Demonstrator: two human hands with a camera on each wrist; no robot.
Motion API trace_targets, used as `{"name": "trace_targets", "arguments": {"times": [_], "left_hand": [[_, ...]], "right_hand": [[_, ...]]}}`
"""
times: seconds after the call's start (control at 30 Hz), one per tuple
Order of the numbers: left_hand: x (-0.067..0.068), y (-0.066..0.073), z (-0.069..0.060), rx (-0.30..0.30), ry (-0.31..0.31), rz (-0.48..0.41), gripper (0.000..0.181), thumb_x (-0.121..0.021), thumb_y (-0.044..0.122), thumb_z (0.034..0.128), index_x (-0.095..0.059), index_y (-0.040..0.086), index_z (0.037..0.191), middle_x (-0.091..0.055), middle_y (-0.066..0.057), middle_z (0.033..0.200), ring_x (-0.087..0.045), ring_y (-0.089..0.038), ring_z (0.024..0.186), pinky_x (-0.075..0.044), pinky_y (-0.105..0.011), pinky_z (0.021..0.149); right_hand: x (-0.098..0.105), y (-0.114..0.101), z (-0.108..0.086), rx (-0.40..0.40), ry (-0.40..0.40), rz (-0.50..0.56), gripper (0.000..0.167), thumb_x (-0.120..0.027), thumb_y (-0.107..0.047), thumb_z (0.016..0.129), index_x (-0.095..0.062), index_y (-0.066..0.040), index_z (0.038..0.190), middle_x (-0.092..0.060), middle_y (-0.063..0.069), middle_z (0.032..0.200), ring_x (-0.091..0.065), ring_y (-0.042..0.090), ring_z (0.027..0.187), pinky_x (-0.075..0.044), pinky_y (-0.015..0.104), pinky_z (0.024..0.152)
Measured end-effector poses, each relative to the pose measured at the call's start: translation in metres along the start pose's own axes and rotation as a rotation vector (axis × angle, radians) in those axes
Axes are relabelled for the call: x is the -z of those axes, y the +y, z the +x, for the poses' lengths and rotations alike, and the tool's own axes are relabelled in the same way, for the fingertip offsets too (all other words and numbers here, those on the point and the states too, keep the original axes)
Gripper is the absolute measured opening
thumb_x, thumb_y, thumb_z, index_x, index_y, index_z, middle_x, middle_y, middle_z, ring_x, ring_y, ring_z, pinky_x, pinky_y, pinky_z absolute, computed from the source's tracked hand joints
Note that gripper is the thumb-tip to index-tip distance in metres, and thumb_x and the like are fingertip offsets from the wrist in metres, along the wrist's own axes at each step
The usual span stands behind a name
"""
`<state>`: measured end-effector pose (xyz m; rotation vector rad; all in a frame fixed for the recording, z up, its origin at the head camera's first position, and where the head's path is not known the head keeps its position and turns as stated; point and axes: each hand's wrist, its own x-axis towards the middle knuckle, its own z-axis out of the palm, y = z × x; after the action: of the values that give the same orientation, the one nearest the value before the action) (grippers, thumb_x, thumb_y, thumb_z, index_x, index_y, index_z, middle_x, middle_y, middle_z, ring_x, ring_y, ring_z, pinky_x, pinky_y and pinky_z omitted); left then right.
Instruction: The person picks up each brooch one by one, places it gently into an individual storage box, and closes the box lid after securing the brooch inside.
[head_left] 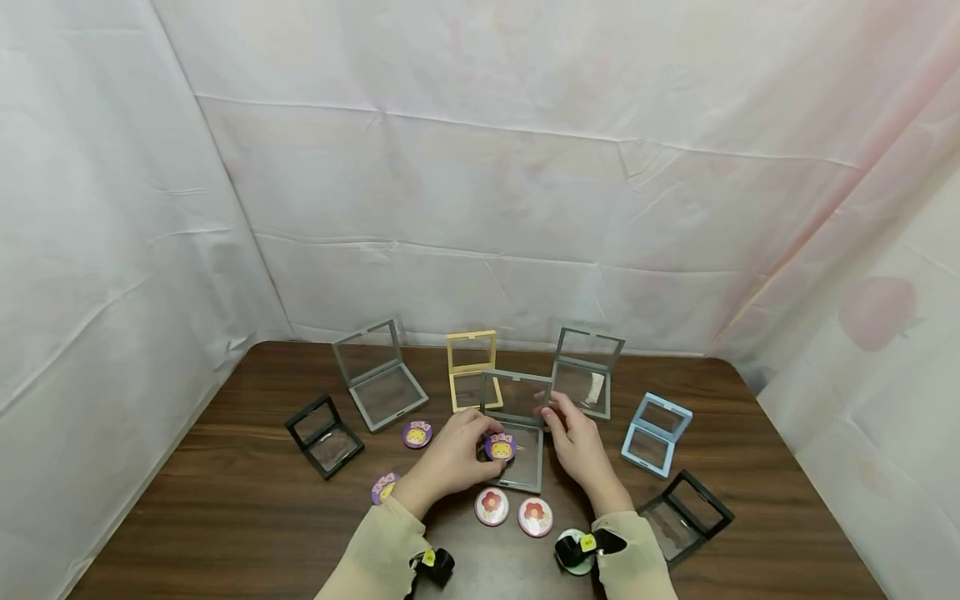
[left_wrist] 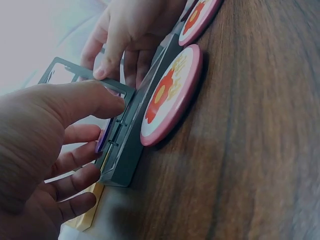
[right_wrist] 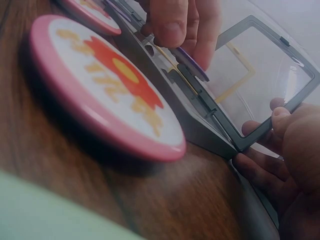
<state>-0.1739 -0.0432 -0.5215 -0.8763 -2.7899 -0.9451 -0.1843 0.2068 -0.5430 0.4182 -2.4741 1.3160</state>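
In the head view, my left hand (head_left: 453, 457) pinches a round purple badge (head_left: 499, 447) with a yellow animal face, between thumb and fingers. It hovers over the bottom half of an open grey film display frame (head_left: 539, 471). At that frame's right side, my right hand (head_left: 579, 446) grips the edge of the raised lid (right_wrist: 240, 142), thumb on one face and fingers behind it. Two pink-rimmed badges with red flowers, one left (head_left: 491, 506) and one right (head_left: 535, 517), lie just in front of the frame. The left wrist view shows the purple badge's edge (left_wrist: 103, 136) partly behind the thumb.
Around stand open frames: grey at back left (head_left: 388, 396), yellow (head_left: 472, 350), grey at back right (head_left: 590, 364), blue (head_left: 648, 447), black left (head_left: 325, 437) and black right (head_left: 686, 517). Purple badges (head_left: 417, 433) lie left; a pale green one (head_left: 576, 567) is under the right wrist.
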Motion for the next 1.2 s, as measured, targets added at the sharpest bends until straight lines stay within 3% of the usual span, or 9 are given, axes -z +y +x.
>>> {"name": "trace_targets", "arguments": {"times": [0.23,0.5,1.2], "left_hand": [[-0.0036,-0.0023,-0.0013,-0.006,0.006,-0.006,0.044,-0.091,0.027,0.0872,-0.076,0.013,0.126,-0.068,-0.001,0.115,-0.062,-0.020,0.109,-0.054,-0.045,0.097],[-0.0045,-0.0014,0.0009,-0.027,0.002,0.023,0.046,-0.093,0.029,0.0873,-0.076,0.012,0.126,-0.074,-0.003,0.123,-0.065,-0.026,0.123,-0.049,-0.054,0.109],[-0.0064,-0.0006,0.0021,-0.013,-0.009,0.074,0.048,-0.093,0.039,0.0890,-0.076,0.017,0.128,-0.074,0.001,0.128,-0.063,-0.024,0.126,-0.046,-0.048,0.096]], "right_hand": [[0.0001,0.0006,-0.0011,-0.007,-0.013,0.007,0.025,-0.058,-0.010,0.114,-0.068,-0.011,0.137,-0.081,0.009,0.113,-0.077,0.022,0.098,-0.064,0.038,0.085],[0.0007,0.0010,0.0001,0.009,-0.012,0.017,0.026,-0.058,-0.009,0.114,-0.067,-0.006,0.138,-0.081,0.008,0.114,-0.078,0.024,0.104,-0.064,0.037,0.085],[-0.0016,0.0009,0.0015,-0.024,0.004,0.042,0.024,-0.059,-0.009,0.114,-0.067,-0.008,0.136,-0.081,0.011,0.112,-0.077,0.027,0.103,-0.064,0.034,0.084]]}}
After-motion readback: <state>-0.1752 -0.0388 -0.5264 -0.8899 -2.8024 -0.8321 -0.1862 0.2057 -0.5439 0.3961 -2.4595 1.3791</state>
